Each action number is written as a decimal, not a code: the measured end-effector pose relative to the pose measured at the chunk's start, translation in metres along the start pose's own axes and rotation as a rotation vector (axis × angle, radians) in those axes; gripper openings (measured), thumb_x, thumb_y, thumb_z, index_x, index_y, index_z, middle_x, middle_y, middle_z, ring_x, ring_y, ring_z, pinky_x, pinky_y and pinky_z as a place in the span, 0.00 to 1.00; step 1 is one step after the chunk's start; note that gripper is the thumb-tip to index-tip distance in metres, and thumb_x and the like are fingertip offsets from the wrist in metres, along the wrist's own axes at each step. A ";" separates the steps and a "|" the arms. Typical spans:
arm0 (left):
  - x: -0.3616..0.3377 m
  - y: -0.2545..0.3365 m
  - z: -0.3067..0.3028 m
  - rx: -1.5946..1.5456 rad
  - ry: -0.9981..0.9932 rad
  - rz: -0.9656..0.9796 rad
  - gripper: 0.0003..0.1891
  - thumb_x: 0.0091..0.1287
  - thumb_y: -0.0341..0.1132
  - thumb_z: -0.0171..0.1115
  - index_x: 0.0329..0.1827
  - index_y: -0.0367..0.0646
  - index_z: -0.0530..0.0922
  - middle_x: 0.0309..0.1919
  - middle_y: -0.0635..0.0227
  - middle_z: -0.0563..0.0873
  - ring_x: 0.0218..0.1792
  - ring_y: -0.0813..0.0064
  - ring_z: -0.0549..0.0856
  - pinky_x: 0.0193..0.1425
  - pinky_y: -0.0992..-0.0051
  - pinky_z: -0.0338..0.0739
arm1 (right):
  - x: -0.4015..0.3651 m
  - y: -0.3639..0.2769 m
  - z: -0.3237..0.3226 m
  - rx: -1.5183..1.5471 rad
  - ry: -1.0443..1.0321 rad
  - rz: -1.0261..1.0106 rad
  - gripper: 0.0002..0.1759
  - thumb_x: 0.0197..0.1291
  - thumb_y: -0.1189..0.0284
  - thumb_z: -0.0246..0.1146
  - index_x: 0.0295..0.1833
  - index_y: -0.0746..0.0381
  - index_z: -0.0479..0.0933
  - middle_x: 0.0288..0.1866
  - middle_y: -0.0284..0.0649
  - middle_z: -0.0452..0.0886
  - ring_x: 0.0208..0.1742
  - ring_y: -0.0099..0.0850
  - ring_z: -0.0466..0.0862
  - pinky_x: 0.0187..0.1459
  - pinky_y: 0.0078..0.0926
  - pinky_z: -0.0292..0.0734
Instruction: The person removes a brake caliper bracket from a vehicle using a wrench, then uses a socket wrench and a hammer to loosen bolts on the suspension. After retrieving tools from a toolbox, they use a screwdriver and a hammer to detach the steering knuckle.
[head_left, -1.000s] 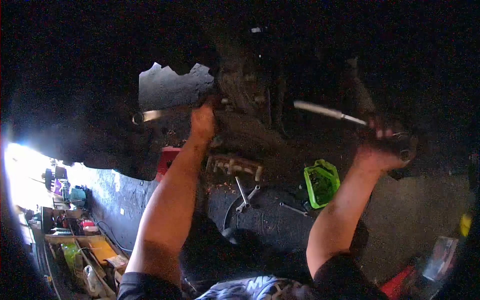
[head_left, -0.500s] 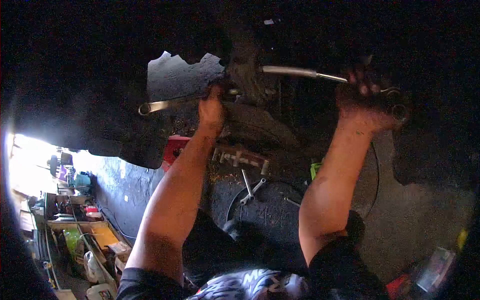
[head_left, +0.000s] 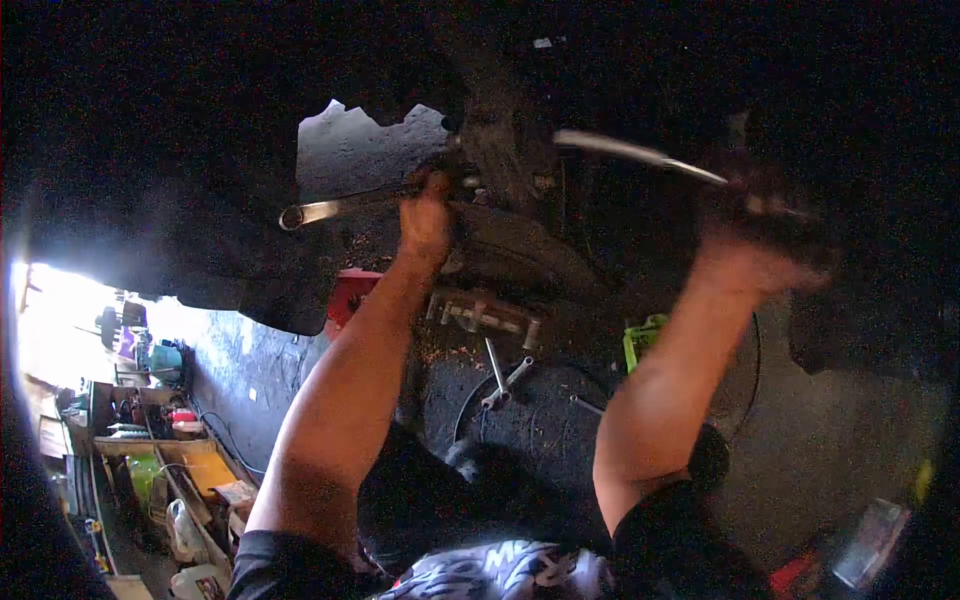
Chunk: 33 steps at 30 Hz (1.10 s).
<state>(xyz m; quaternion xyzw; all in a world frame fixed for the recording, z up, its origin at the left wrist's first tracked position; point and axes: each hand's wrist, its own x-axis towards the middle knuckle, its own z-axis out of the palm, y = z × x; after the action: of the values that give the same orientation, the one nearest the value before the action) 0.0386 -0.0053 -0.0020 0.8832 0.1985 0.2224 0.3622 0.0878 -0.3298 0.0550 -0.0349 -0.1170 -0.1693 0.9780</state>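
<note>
My left hand [head_left: 428,222] is raised under the dark machinery, its fingers closed around a ring wrench [head_left: 318,211] whose ring end points left. The wrench's other end is hidden by the hand and dark parts. At right, my right hand [head_left: 765,225], blurred and in shadow, is closed on a long silver bar [head_left: 620,148]. The bar has a thicker left part and a thinner shank near the hand. Its left tip is beside a dark metal part [head_left: 505,150] at the centre. A pale plate with a ragged top edge [head_left: 370,150] is behind my left hand.
Wrenches [head_left: 507,385] lie on the dark floor below, with a green object [head_left: 642,340] to their right. A red object [head_left: 352,297] is behind my left forearm. At lower left stands a divided wooden tray [head_left: 215,450] with assorted items. A clear-topped case [head_left: 872,540] is at lower right.
My right hand has moved right and slightly down with the silver bar, whose left tip is farther from the central metal part. My left hand and its wrench have barely moved.
</note>
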 end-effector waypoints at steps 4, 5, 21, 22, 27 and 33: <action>-0.008 0.011 -0.007 -0.061 0.003 0.095 0.18 0.64 0.43 0.42 0.47 0.42 0.75 0.46 0.51 0.78 0.42 0.49 0.77 0.49 0.64 0.68 | -0.001 -0.001 0.002 0.040 -0.074 -0.024 0.27 0.45 0.42 0.44 0.16 0.53 0.69 0.15 0.34 0.68 0.16 0.32 0.64 0.30 0.40 0.64; -0.006 0.011 -0.007 -0.065 -0.027 0.082 0.18 0.64 0.43 0.42 0.48 0.43 0.75 0.47 0.51 0.78 0.42 0.50 0.77 0.50 0.63 0.67 | -0.004 0.004 0.006 0.041 -0.027 0.005 0.27 0.45 0.41 0.44 0.16 0.52 0.69 0.16 0.34 0.68 0.16 0.32 0.64 0.30 0.40 0.64; 0.003 -0.009 0.006 -0.203 0.068 -0.036 0.17 0.62 0.35 0.52 0.52 0.37 0.72 0.43 0.61 0.79 0.38 0.67 0.76 0.46 0.72 0.69 | -0.027 0.007 -0.035 -0.086 0.332 -0.005 0.26 0.46 0.43 0.45 0.26 0.56 0.68 0.13 0.33 0.62 0.15 0.30 0.62 0.21 0.33 0.61; -0.004 0.005 0.005 -0.547 0.107 -0.144 0.18 0.62 0.35 0.52 0.52 0.36 0.72 0.43 0.62 0.79 0.38 0.67 0.76 0.46 0.72 0.70 | -0.030 0.018 -0.042 -0.078 0.248 0.074 0.26 0.47 0.43 0.45 0.27 0.56 0.69 0.14 0.33 0.63 0.15 0.30 0.62 0.22 0.33 0.61; -0.003 0.008 0.000 -0.509 0.018 -0.158 0.18 0.62 0.37 0.52 0.53 0.36 0.71 0.45 0.62 0.78 0.41 0.67 0.76 0.46 0.71 0.70 | -0.020 -0.017 -0.012 -0.017 0.243 0.006 0.23 0.49 0.48 0.43 0.16 0.54 0.68 0.13 0.35 0.64 0.14 0.31 0.63 0.23 0.35 0.62; -0.002 -0.013 -0.002 -0.013 -0.017 -0.003 0.21 0.57 0.29 0.54 0.56 0.39 0.68 0.49 0.54 0.76 0.43 0.56 0.77 0.48 0.66 0.71 | -0.031 0.018 -0.028 0.020 0.089 0.114 0.24 0.50 0.48 0.42 0.19 0.56 0.70 0.12 0.35 0.64 0.13 0.30 0.62 0.24 0.35 0.62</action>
<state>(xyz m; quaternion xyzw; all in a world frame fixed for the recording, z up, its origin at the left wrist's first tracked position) 0.0337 0.0029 -0.0106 0.8824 0.1954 0.2155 0.3697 0.0715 -0.3058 0.0201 -0.0240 -0.0731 -0.1136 0.9905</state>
